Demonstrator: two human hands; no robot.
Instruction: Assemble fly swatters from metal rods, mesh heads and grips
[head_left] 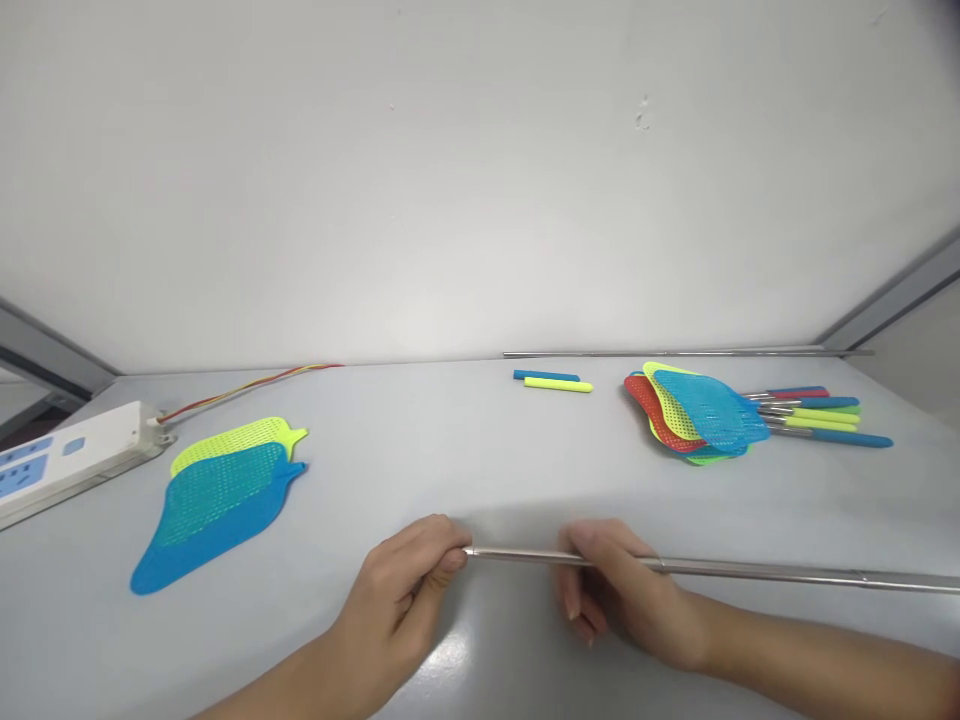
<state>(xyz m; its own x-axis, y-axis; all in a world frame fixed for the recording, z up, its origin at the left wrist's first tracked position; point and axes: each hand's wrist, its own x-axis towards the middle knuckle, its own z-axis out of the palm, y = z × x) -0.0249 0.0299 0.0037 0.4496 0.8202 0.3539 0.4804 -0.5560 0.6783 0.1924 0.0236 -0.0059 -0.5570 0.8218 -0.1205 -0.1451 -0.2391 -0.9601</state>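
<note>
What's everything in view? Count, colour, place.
power strip: 1, white with blue sockets, far left
wires: red and yellow, from strip to wall; count unclear
loose mesh heads: 2, yellow-green and blue, overlapping, left
loose sleeves: 2, blue and yellow, back, right of centre
back rod: 1, silver, along wall
stacked swatters: several, blue/yellow/red heads, multicoloured handles, right; overlap hides count
tabletop: 1, grey, under everything
wall: white, behind
frame bars: grey, both sides
front rod: 1, silver, at the hands
left hand: 1, bare, pinching rod's left end
right hand: 1, bare, at rod, fingers blurred
</note>
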